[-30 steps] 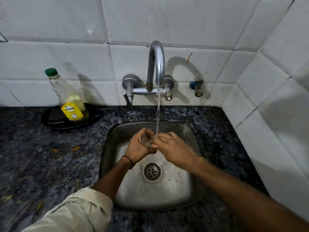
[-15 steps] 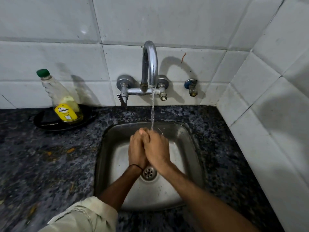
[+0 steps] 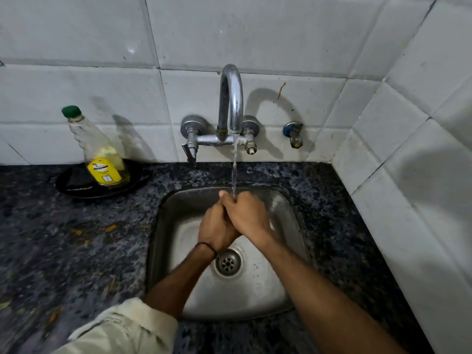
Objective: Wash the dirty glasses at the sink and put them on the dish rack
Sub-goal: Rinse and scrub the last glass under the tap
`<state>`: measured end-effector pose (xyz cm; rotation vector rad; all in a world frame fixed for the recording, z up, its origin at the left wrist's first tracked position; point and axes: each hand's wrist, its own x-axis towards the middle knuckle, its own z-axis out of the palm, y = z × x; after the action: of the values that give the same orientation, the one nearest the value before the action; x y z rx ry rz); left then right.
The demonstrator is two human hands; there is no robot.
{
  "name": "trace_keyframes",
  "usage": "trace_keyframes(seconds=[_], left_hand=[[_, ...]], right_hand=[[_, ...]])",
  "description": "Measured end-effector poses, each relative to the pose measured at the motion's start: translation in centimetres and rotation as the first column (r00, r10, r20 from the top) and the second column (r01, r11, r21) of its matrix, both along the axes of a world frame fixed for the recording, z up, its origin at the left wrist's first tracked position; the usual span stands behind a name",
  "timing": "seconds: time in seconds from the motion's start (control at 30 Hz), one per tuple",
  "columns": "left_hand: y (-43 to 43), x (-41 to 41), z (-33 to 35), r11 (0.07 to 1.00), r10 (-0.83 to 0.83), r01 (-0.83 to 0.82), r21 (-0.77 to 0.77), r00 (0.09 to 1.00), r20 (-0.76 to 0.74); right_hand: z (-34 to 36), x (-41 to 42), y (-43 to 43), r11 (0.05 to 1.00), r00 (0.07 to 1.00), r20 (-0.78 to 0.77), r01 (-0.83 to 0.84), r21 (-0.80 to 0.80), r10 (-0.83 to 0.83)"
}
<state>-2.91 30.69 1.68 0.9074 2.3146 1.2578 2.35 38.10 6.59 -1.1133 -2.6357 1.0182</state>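
I note a dark speckled stone countertop point(image 3: 76, 246) set into a corner of white glazed wall tiles point(image 3: 281, 34), the grout lines grey and the tile faces smudged. A square stainless steel sink point(image 3: 288, 272) is let into the stone, its basin dull and water-spotted, with a round perforated drain point(image 3: 228, 263) just below my wrists.

Both hands are over the basin. My left hand point(image 3: 215, 231) and right hand point(image 3: 246, 217) are pressed against each other, the right laid partly over the left, fingers point(image 3: 224, 198) curled and closed tight together at the far end. A thin stream of water point(image 3: 234, 169) falls from the faucet point(image 3: 231, 98), a curved chrome spout on a wall-mounted mixer, and lands directly on the knuckles of the right hand.

As to the glass: I cannot see it. If it is held, it is wholly enclosed between the palms and fingers; I cannot tell from this view whether anything is gripped there at all.

A thin dark band point(image 3: 205, 247) circles the left wrist, and a pale rolled cloth sleeve point(image 3: 122, 328) covers the left forearm nearer to me. The right forearm is bare.

Well to the left of the fingers and beyond them, against the wall, stands a clear plastic bottle point(image 3: 102, 154), ridged at the neck, green-capped, yellow-labelled, holding a little yellowish liquid. It stands upright in a shallow black round dish point(image 3: 76, 185). To the right of the fingers, on the wall, is a small brass tap point(image 3: 295, 135).
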Motion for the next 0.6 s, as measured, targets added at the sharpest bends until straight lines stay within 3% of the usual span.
trace_keyframes(seconds=[0.07, 0.13, 0.2, 0.27, 0.33, 0.4, 0.47, 0.53, 0.6], left_hand=[[0.1, 0.9, 0.4, 0.994, 0.045, -0.045, 0.098, 0.999, 0.003], [-0.4, 0.4, 1.1, 0.986, -0.065, 0.041, 0.164, 0.988, 0.143], [-1.5, -0.7, 1.8, 0.942, -0.293, 0.204, 0.268, 0.889, 0.352], [-2.3, -1.5, 2.3, 0.877, -0.470, 0.343, 0.335, 0.756, 0.456], [-1.8, -1.5, 2.5, 0.911, -0.402, 0.318, 0.264, 0.828, 0.391], [-0.4, -1.0, 2.0, 0.985, -0.148, 0.128, 0.113, 0.971, 0.190], [0.6, -0.4, 1.2, 0.995, 0.041, -0.040, 0.086, 0.999, -0.006], [0.7, -0.6, 0.3, 0.988, 0.070, -0.068, 0.142, 0.997, -0.011], [0.4, -1.5, -0.2, 0.987, -0.005, -0.003, 0.160, 0.999, 0.052]], right_hand=[[0.1, -0.3, -0.2, 0.991, 0.999, 0.011, -0.050, 0.127, 0.049], [0.9, 0.1, 0.6, 0.963, 0.979, 0.023, -0.202, 0.176, 0.201], [1.3, 1.0, 1.9, 0.923, 0.926, -0.025, -0.374, 0.090, 0.377], [1.5, 1.6, 2.1, 0.887, 0.886, -0.078, -0.461, -0.041, 0.457], [1.3, 1.4, 1.7, 0.923, 0.918, -0.090, -0.384, 0.036, 0.386], [1.4, 0.6, 0.7, 0.968, 0.970, -0.083, -0.217, 0.126, 0.228], [1.7, -0.2, -0.4, 0.984, 0.995, -0.046, -0.075, 0.161, 0.083], [1.6, -0.4, -0.8, 0.971, 0.995, 0.009, -0.096, 0.219, 0.096], [1.2, 0.1, -0.7, 0.921, 0.965, 0.015, -0.256, 0.292, 0.263]])
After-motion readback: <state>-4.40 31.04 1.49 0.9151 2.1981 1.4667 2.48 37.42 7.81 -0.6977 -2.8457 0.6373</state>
